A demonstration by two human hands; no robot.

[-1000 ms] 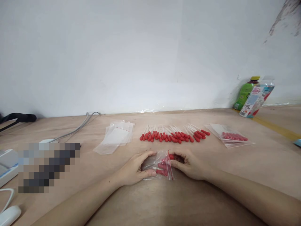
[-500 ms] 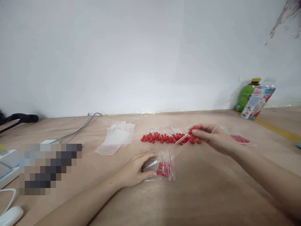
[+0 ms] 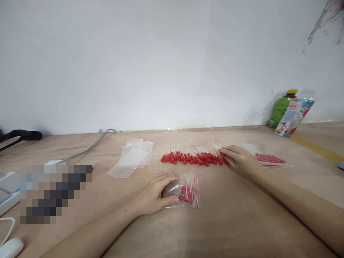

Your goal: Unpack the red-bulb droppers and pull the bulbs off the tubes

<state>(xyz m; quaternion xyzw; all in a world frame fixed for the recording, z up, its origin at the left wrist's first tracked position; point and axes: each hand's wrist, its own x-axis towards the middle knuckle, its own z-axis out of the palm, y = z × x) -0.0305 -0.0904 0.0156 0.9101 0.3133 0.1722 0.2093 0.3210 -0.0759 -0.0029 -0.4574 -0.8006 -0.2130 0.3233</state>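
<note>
My left hand (image 3: 158, 193) is curled around a clear zip bag (image 3: 197, 191) lying on the table, thumb and fingers pressing its near part. Inside that bag show several red rubber bulbs (image 3: 185, 195) of droppers. Beyond it lies a row of droppers (image 3: 188, 157) with clear stems pointing to the wall and red bulbs toward me. My right hand (image 3: 239, 157) is at the right end of this row, its fingers closed over a red-bulbed dropper (image 3: 226, 161); part of that dropper is hidden.
Flat clear bags (image 3: 137, 154) lie left of the row. A filled bag of red-bulbed droppers (image 3: 270, 158) lies to the right. Two bottles, one green (image 3: 282, 109) and one clear with a label (image 3: 294, 114), stand by the wall. Cable (image 3: 86, 147) and power strip (image 3: 9, 190) are at left.
My right hand has lowered to the right end of the row; the droppers it held raised, stems toward the bag, no longer show in the air. My left hand stays on the bag.
</note>
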